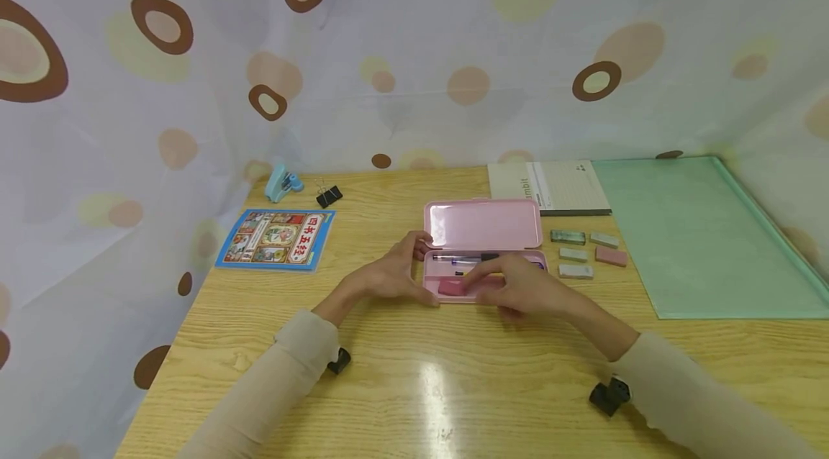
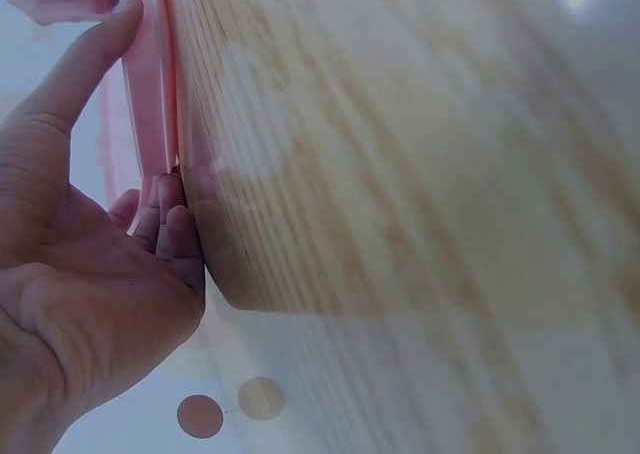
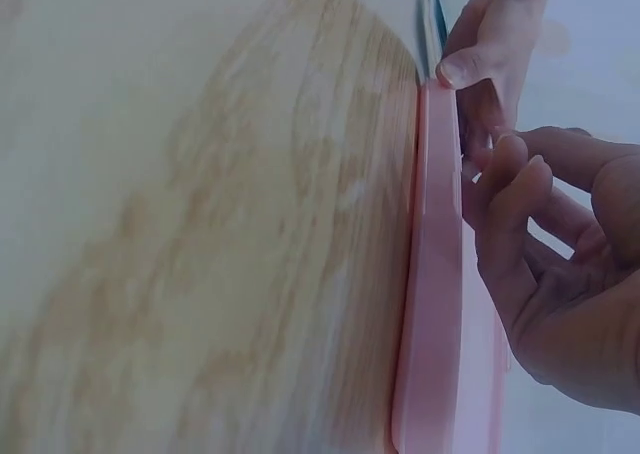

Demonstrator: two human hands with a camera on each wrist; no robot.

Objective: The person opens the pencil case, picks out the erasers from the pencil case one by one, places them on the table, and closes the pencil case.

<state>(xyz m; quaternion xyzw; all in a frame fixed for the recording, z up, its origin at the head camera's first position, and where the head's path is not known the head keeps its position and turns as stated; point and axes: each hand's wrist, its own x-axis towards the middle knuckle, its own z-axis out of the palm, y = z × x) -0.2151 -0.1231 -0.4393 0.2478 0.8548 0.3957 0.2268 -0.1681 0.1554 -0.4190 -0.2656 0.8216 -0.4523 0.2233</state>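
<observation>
From my remote seat I see my left hand (image 1: 388, 275) gripping the left end of the open pink pencil case (image 1: 482, 225) mid-table (image 1: 414, 373), while my right hand (image 1: 524, 286) fingers pinch a pink eraser (image 1: 451, 287) inside it, four more erasers (image 1: 586, 254) lying just right.

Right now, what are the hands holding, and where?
The left hand grips the open pink pencil case at its left end. The right hand reaches into the tray by a pink eraser; whether it holds it cannot be told.
</observation>
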